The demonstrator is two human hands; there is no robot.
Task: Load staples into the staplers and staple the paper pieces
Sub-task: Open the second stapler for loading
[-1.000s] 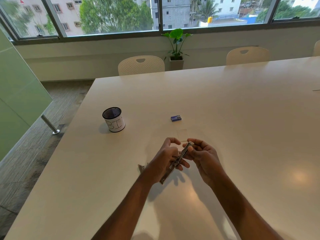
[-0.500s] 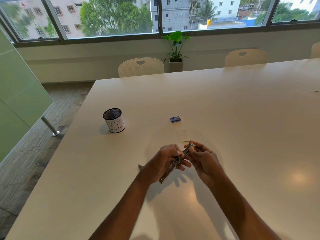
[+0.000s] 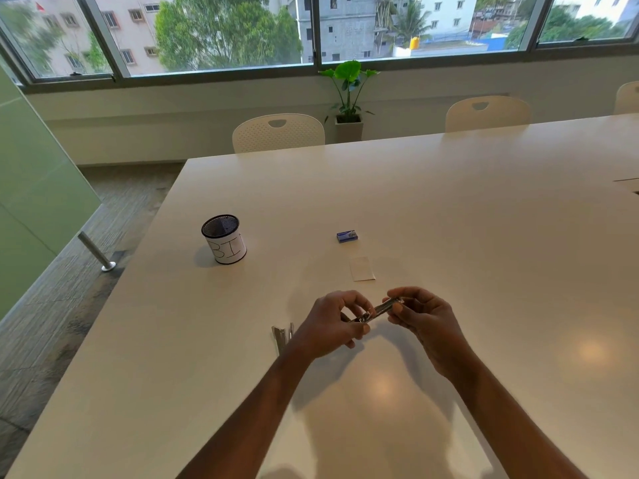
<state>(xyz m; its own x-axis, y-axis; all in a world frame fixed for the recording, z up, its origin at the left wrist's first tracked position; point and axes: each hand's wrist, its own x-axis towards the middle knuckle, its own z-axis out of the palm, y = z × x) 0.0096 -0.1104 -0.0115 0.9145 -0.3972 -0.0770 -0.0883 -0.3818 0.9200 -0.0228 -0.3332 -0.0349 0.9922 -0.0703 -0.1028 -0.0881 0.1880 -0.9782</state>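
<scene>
Stapler flatter now, tip up-right

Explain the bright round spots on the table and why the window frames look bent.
Head view: the spots are glare, likely from lights reflected in the glossy table; the wide-angle lens bows the window frames; the stapler looks slightly blurred.

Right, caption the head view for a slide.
Left hand and right hand hold a stapler above the table, near paper.
</scene>
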